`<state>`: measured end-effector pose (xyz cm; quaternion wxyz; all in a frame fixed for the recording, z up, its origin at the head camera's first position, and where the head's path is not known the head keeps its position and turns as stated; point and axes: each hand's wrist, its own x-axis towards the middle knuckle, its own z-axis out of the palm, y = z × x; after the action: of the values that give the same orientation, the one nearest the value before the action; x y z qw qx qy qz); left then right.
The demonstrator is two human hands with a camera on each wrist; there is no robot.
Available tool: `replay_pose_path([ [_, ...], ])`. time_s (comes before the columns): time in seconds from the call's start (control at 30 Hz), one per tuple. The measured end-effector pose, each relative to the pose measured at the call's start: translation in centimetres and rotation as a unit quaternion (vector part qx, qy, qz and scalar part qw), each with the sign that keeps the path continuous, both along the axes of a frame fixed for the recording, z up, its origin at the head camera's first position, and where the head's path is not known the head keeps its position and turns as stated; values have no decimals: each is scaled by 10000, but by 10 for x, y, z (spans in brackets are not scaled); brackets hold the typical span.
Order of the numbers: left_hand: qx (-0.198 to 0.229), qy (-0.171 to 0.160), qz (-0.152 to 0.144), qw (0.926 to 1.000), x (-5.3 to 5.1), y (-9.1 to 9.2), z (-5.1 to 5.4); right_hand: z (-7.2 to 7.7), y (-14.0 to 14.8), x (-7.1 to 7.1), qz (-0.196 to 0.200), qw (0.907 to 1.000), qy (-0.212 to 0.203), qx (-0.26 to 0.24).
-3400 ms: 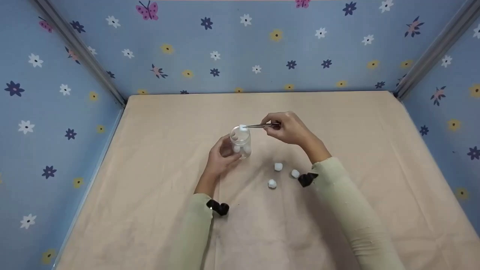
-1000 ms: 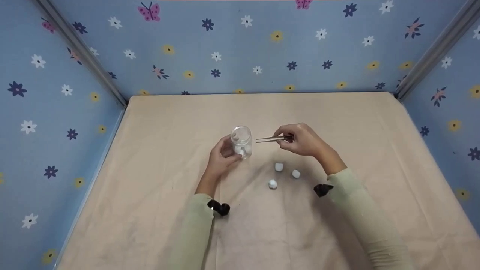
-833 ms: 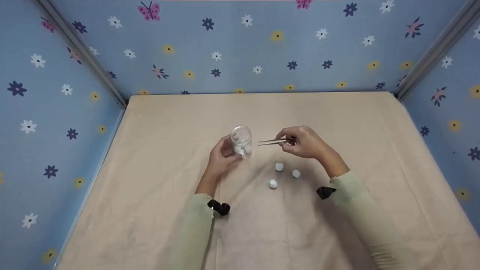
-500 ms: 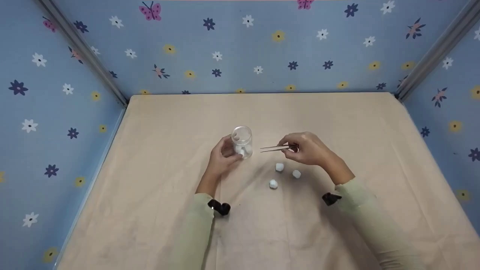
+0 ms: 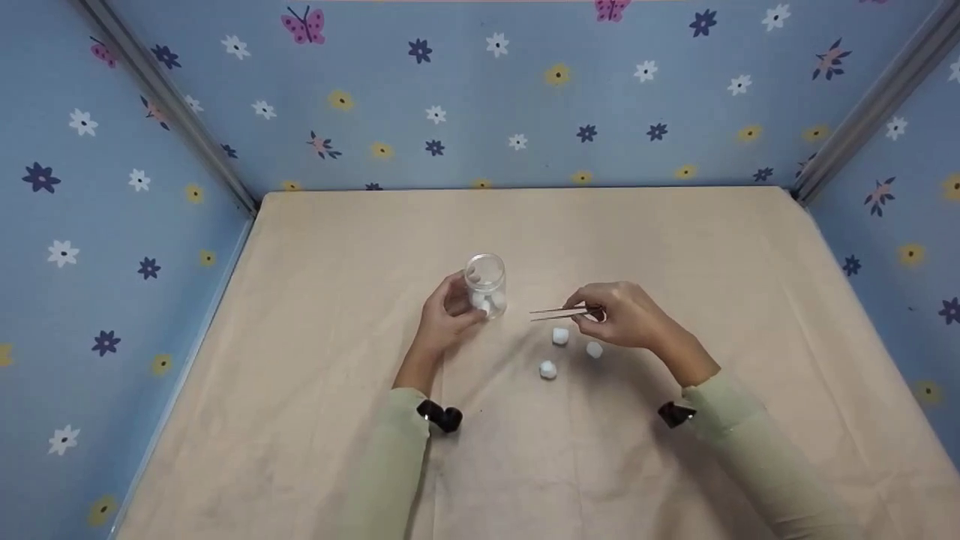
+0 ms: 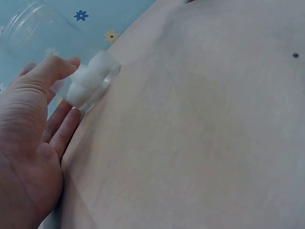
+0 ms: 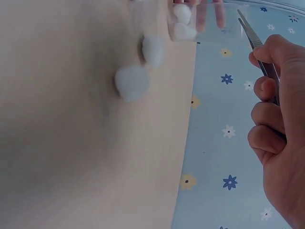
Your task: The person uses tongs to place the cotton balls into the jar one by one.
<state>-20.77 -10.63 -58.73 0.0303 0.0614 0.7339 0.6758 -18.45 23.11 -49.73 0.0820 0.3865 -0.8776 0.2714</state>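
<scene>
My left hand [image 5: 444, 319] grips a clear, lidless jar [image 5: 487, 274] around its side, and white balls [image 6: 90, 78] lie at the jar's bottom in the left wrist view. Metal tweezers [image 5: 553, 313] are pinched in my right hand [image 5: 626, 319], their tips apart with nothing between them and pointing left toward the jar. Just below the tweezers a white cotton ball [image 5: 560, 337] rests on the cloth. A second ball [image 5: 594, 349] lies to its right, and a third [image 5: 548, 370] sits nearer the front. In the right wrist view, my right hand [image 7: 286, 109] has its fingers curled round the tweezers.
A beige cloth [image 5: 300, 315] covers the table. Blue flowered panels [image 5: 525, 90] stand behind it and at both sides, with grey metal posts [image 5: 172, 112] at the corners. A black device [image 5: 440, 415] is worn at the left wrist, another [image 5: 676, 414] at the right.
The ball that the tweezers held at the jar's mouth is no longer between their tips. My right hand has moved right and toward the front, above the loose balls. The jar has hardly moved.
</scene>
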Motion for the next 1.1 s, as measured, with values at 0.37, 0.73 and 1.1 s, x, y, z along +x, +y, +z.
replay_pose_path([
  [0.37, -57, -67, -21, 10000, -1, 0, 0, -7, 4, 7, 111, 9991, -117, 379],
  [0.73, 13, -122, 10, 9999, -2, 1, -2, -14, 11, 13, 391, 9965, -230, 699],
  [1.1, 78, -113, 26, 9999, -1, 1, -2, -21, 12, 18, 605, 9937, -343, 882],
])
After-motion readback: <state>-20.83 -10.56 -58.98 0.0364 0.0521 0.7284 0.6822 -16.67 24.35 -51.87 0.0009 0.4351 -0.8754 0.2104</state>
